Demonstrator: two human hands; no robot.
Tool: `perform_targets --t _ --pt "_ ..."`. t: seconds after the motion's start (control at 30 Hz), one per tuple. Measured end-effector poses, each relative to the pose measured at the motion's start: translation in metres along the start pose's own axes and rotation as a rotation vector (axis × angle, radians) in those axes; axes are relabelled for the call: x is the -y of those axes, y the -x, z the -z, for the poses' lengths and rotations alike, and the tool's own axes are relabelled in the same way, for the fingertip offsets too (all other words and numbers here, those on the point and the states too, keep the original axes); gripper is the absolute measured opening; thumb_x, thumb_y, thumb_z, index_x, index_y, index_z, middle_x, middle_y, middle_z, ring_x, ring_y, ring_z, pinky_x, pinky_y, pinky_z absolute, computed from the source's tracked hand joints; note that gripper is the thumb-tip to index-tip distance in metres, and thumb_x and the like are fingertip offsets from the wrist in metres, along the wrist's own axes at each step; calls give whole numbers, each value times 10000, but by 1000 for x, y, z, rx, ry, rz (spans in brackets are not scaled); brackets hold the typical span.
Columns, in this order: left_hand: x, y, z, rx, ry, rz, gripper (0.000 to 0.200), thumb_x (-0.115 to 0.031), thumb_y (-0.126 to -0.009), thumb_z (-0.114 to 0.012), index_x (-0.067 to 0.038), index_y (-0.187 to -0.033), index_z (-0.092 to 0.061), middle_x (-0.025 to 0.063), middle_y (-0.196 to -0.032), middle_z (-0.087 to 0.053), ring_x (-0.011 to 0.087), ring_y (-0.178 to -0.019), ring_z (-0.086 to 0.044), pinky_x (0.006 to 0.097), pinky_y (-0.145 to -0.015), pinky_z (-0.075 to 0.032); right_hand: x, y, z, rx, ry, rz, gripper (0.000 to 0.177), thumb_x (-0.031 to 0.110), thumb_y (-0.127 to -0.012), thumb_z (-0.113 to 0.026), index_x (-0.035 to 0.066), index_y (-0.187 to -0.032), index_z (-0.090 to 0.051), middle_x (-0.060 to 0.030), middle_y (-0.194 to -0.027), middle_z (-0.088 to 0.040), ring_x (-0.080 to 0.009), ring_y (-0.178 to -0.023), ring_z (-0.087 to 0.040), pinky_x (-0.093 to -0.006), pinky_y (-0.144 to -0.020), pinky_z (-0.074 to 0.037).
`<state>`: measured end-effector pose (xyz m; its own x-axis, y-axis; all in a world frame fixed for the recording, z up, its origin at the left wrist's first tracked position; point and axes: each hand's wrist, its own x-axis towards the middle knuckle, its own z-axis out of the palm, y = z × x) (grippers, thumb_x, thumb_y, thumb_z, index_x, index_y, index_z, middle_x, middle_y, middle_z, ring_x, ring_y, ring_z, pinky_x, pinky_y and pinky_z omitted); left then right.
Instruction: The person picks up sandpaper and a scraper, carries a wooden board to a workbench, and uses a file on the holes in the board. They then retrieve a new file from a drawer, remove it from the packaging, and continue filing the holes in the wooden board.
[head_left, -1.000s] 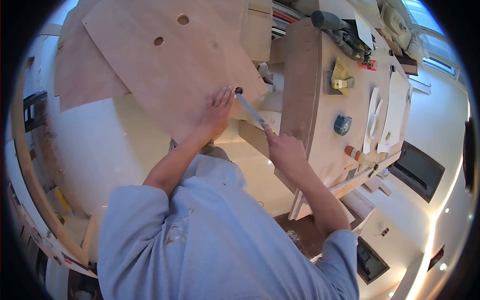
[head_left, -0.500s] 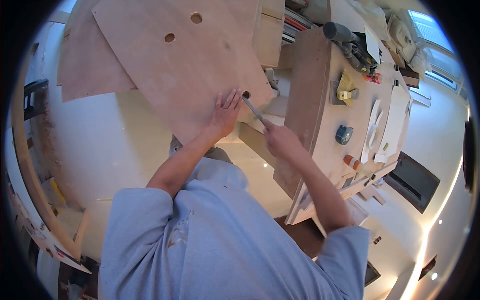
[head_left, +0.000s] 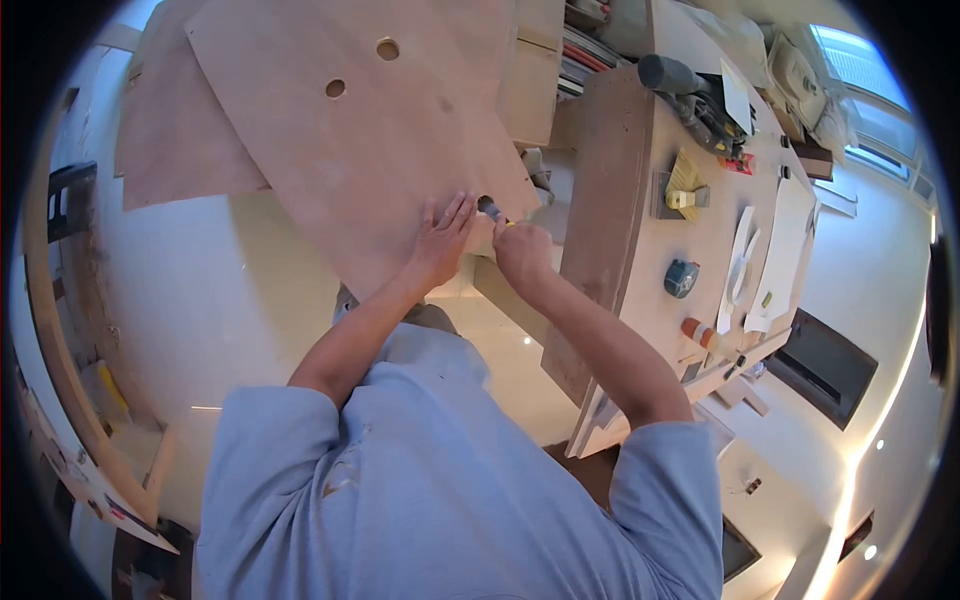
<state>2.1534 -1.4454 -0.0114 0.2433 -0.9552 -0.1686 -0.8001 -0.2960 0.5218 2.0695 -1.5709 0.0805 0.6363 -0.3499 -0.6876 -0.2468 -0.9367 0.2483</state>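
Note:
A large plywood board (head_left: 400, 130) with round cut-outs lies in front of me. My left hand (head_left: 442, 242) rests flat on its near part, fingers stretched out beside a round hole (head_left: 484, 203). My right hand (head_left: 523, 256) is wrapped around the handle of a grey metal file (head_left: 494, 212). The file's blade slants into that hole, and its far end is hidden below the board. Two more round holes, an upper hole (head_left: 387, 49) and a lower hole (head_left: 336, 89), show farther up the board.
To the right stands a wooden bench (head_left: 640, 230) bearing a power tool (head_left: 695, 100), a tape measure (head_left: 681, 278), an orange-and-white bottle (head_left: 708, 337) and white strips (head_left: 737, 262). Another plywood sheet (head_left: 185, 140) lies partly under the board at left.
My right hand has moved up and left toward the hole, and the file has slid deeper into it, so less of its blade shows. My left hand stays flat on the board.

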Motion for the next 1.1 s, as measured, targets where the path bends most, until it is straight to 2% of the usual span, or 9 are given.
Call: perform_targets --t 0.17,0.27,0.37,0.53,0.63,0.73,0.83,1.0,1.1 --pt "0 4 0 0 35 -12 768 -45 -766 -547 -6 -1461 -221 93 -1559 -127 209 -1455 -78 539 -1141 -67 -39 68 59 -16 -358 101 374 74 -836 -507 12 -1204 -530 -160 -821 -678 -325 -696 -674 -424 -590 -531" --pt "0 1 -9 2 -34 7 797 -45 -759 -564 -17 -1469 -203 88 -1562 -112 205 -1456 -70 528 -1145 -67 -29 39 19 67 -509 85 385 65 -849 -474 32 -1230 -520 -190 -874 -672 -343 -757 -670 -442 -635 -532" --pt "-4 2 10 94 -18 19 809 -58 -758 -575 -20 -1471 -195 88 -1564 -105 204 -1455 -68 522 -1147 -69 5 11 1 28 -281 -23 361 100 -880 -471 81 -1235 -536 -163 -917 -671 -299 -806 -675 -441 -649 -528" --pt "-3 2 3 39 28 -1 811 -72 -753 -585 -14 -1467 -205 96 -1564 -111 207 -1455 -72 535 -1145 -66 -59 58 45 -103 127 127 392 194 -912 -500 177 -1303 -527 -96 -787 -666 -225 -702 -676 -408 -593 -517" --pt "-1 2 3 43 15 -5 786 -65 -757 -567 -11 -1461 -221 100 -1559 -128 209 -1453 -87 540 -1143 -65 -87 85 63 -80 61 116 426 202 -915 -494 244 -1340 -500 -98 -773 -653 -249 -694 -670 -430 -594 -515" --pt "-1 4 1 4 25 -12 766 -54 -754 -551 -4 -1452 -239 102 -1555 -145 212 -1450 -103 542 -1142 -69 -87 112 86 230 -221 -33 454 208 -915 -489 276 -1364 -468 -124 -840 -652 -286 -734 -668 -451 -615 -518" --pt "0 3 -2 -31 24 -20 764 -49 -748 -543 4 -1448 -242 104 -1553 -150 213 -1449 -107 544 -1141 -72 -74 126 46 193 -311 -104 493 199 -919 -481 318 -1393 -413 -139 -837 -635 -324 -754 -658 -455 -620 -515" --pt "-3 2 3 19 4 -11 766 -57 -744 -533 16 -1446 -238 118 -1554 -142 230 -1451 -97 557 -1137 -59 -24 108 -10 82 -343 -149 542 200 -916 -480 264 -1435 -339 -161 -752 -635 -323 -713 -653 -452 -623 -522" --pt "-9 4 -1 55 -36 -1 772 -80 -751 -537 20 -1450 -225 129 -1558 -127 249 -1453 -83 574 -1131 -51 -35 103 -17 50 -401 -92 536 187 -909 -485 199 -1429 -353 -176 -775 -643 -324 -714 -653 -444 -642 -519"
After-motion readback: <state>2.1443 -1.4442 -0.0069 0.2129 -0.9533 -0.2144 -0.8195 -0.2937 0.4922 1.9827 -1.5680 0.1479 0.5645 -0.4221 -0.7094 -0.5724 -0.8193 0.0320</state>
